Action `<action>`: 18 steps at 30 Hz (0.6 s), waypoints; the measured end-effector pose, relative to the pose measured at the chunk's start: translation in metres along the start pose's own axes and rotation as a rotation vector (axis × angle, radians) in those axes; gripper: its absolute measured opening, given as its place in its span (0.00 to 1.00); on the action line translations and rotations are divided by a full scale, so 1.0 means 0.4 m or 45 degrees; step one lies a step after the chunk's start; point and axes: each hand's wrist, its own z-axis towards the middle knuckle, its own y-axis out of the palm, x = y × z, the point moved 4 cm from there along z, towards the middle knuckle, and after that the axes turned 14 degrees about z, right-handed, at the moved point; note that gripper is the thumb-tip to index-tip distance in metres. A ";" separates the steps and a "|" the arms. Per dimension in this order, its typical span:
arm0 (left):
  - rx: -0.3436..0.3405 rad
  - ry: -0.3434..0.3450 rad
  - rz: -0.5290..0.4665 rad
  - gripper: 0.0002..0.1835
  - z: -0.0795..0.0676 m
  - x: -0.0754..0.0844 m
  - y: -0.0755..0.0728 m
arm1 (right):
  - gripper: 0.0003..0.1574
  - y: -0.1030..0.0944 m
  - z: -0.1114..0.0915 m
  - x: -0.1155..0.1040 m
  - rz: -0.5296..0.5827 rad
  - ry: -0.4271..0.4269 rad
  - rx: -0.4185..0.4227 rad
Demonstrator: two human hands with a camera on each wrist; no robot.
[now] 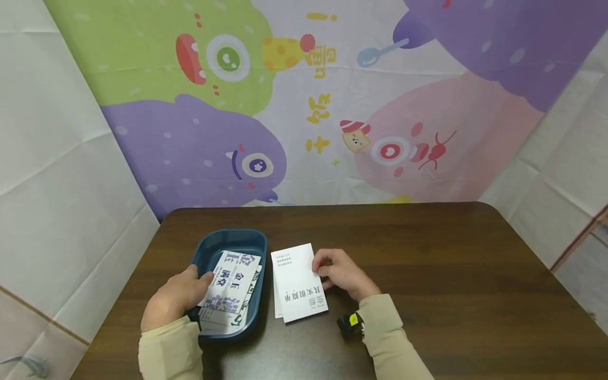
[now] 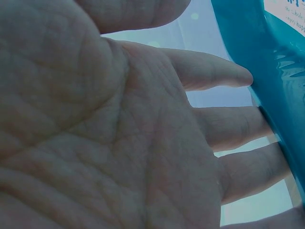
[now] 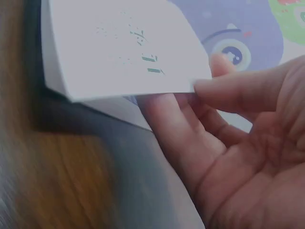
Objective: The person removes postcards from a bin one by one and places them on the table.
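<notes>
A dark blue tray stands at the left of the table with several printed cards in it, the top one lettered in purple. My left hand is at its left rim, thumb reaching over the cards. In the left wrist view, straight, spread fingers touch the tray wall. Right of the tray, my right hand pinches the right edge of a white card with black lettering. Another white card peeks out under its left side. In the right wrist view, the thumb lies at the card's edge.
The brown wooden table reaches to a hanging cloth with cartoon monsters at the back. White sheets hang at both sides. A small black device with a yellow mark sits at my right wrist.
</notes>
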 end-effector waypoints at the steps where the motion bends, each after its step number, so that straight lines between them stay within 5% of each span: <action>1: 0.003 -0.001 0.004 0.43 0.000 -0.001 0.000 | 0.08 0.008 0.001 0.003 0.022 0.001 -0.030; 8: 0.004 0.001 0.007 0.43 -0.002 -0.004 0.001 | 0.14 0.049 0.009 0.035 0.107 0.125 -0.059; 18: 0.009 0.003 0.010 0.42 -0.004 -0.001 -0.002 | 0.13 0.054 0.012 0.036 0.119 0.163 -0.006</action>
